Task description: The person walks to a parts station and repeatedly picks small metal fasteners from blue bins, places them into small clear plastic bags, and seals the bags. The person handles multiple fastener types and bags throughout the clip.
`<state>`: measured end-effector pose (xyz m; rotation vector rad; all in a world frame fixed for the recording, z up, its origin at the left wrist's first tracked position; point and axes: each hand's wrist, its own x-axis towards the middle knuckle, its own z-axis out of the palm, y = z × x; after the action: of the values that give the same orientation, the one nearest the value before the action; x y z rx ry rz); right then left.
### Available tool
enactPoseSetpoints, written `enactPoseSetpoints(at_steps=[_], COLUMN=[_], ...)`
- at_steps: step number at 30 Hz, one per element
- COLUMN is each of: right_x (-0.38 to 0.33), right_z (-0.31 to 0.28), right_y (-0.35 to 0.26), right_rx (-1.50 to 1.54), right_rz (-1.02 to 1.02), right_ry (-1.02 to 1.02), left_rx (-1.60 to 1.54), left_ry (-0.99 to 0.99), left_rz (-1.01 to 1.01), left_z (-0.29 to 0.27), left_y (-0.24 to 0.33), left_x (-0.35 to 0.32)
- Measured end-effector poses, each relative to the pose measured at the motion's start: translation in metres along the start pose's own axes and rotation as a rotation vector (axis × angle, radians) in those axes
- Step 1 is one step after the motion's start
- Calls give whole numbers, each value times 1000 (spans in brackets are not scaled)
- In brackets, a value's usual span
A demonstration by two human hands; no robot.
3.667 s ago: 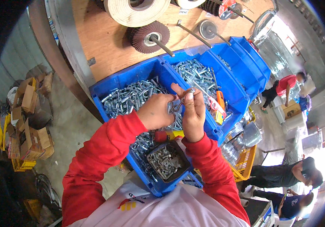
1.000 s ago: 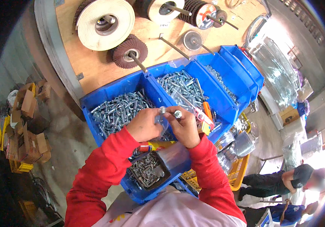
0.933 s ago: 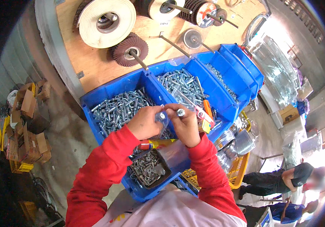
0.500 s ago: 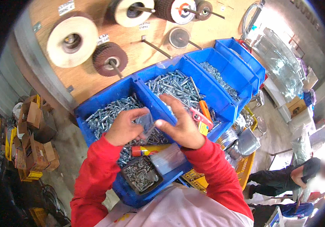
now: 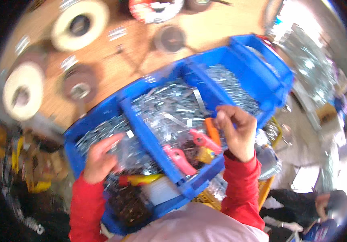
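Nearest me, a dark box of small hardware (image 5: 131,207) sits at the lower left of the frame, a yellow-and-red can (image 5: 143,179) just beyond it. My left hand (image 5: 99,158), left of centre, curves with thumb and forefinger apart; the clear plastic bag (image 5: 129,153) is at their tips over the left bin, though blur hides how firmly I have it. My right hand (image 5: 239,128), right of centre, curls its fingers in by the orange-handled screwdriver (image 5: 212,131); I can't tell whether they pinch anything. The bag is out, but I can't make out its contents, so I can't judge how much is done. Plenty of loose bolts (image 5: 159,107) remain in the middle blue bin (image 5: 173,74), with smaller fasteners (image 5: 232,84) farther off, upper right.
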<state>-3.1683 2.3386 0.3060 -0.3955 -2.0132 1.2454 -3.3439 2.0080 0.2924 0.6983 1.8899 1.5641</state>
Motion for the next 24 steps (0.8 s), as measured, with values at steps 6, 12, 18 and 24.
enactPoseSetpoints(at_steps=[6, 12, 18, 24], right_x=[121, 118, 104, 97], right_z=[-156, -144, -89, -86], right_y=[145, 298, 297, 267], right_rx=[-690, -894, -924, -1052], right_rz=[81, 178, 20, 127], right_ry=[231, -329, -401, -411], left_rx=[103, 131, 99, 71], left_ry=[28, 18, 36, 25], left_rz=[-26, -18, -91, -73], left_z=[-7, -10, -8, -10], left_y=[-13, -30, -31, -30], left_x=[14, 21, 19, 17])
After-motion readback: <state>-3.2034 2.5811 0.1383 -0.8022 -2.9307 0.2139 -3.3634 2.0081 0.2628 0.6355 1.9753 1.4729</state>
